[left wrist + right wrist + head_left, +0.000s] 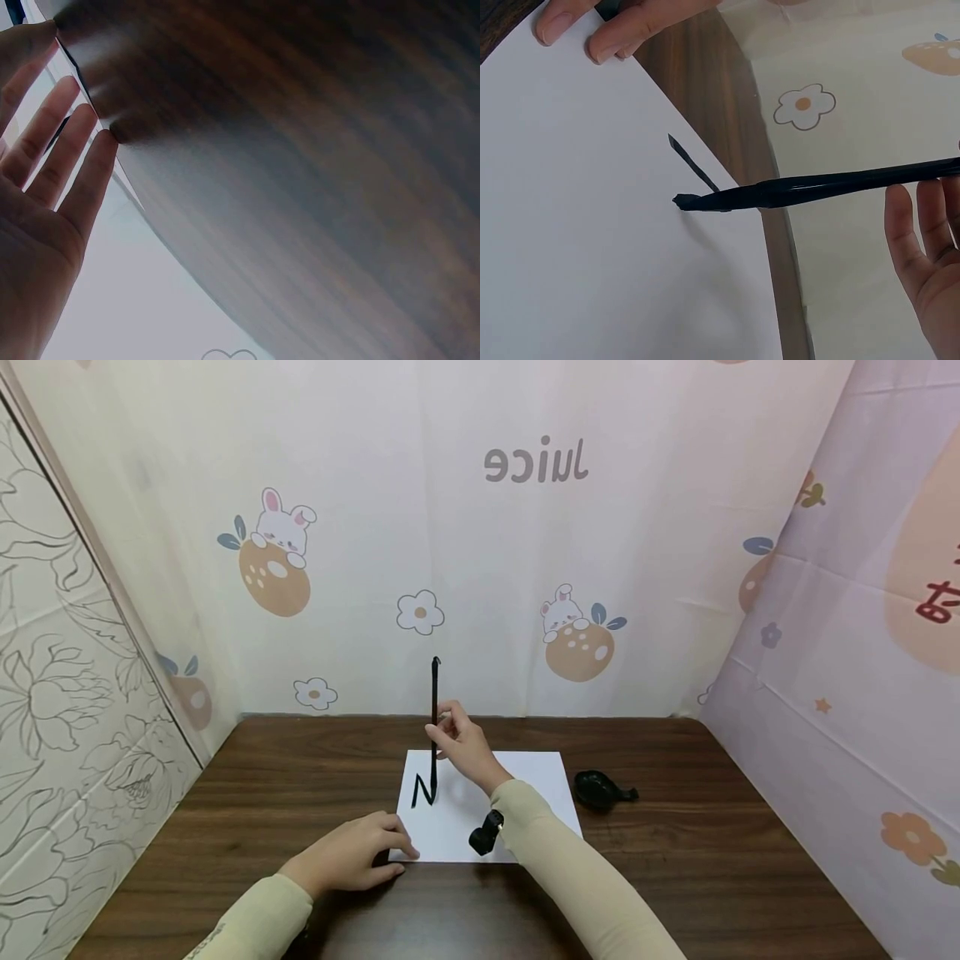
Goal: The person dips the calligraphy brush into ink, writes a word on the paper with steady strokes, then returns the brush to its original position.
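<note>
My right hand (467, 745) pinches a black writing brush (434, 693) by its handle, which stands upright over a sheet of white paper (450, 835). In the right wrist view the dark tip of the brush (742, 196) is right at the paper. Black ink strokes (425, 789) near the sheet's left side form an N-like shape, with the brush tip at its right end. The left hand (356, 852) rests at the lower left corner of the paper, fingers spread on the sheet and thumb on the table. In the left wrist view its fingers (90, 176) are extended.
A black rounded dish with a short stem (597, 790) lies right of the paper on the dark wooden table (300, 768). Printed curtains (465, 543) hang behind the table and at both sides. A small black device (486, 833) sits at the right wrist.
</note>
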`<state>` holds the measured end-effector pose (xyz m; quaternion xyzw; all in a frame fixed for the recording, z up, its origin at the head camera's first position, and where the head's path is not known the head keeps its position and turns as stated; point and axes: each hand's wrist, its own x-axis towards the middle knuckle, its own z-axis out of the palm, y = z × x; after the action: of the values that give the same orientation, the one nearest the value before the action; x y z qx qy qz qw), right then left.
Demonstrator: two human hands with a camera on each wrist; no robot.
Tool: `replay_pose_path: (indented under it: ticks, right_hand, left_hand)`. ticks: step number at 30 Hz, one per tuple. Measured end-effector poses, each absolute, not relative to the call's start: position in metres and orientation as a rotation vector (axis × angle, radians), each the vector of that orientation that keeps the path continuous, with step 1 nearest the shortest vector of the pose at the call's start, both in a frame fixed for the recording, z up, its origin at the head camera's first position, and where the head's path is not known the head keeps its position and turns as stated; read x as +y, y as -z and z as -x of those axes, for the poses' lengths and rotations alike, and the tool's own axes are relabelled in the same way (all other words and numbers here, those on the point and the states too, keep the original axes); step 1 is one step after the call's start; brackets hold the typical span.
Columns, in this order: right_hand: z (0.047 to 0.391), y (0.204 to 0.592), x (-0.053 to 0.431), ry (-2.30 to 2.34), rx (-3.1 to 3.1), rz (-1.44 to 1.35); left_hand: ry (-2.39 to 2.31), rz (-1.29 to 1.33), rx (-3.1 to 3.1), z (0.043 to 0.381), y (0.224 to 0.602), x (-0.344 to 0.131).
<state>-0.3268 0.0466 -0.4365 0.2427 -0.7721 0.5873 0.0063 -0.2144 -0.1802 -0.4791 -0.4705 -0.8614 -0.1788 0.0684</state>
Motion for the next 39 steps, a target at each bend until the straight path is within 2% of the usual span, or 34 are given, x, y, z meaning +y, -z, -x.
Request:
replay_pose_path:
  ticks: [27,39]
  right_hand:
    - [0.3258,0.4390,0.0487,-1.813,-2.433,-0.728]
    - [0.3292,0.4411,0.0502,-1.649,-2.473,-0.685]
  left_hand:
    - [0.531,1.408,-2.612,0.2120,0.4762,-0.1787]
    - [0.526,1.407,-2.600,0.2133,0.4792,-0.1794]
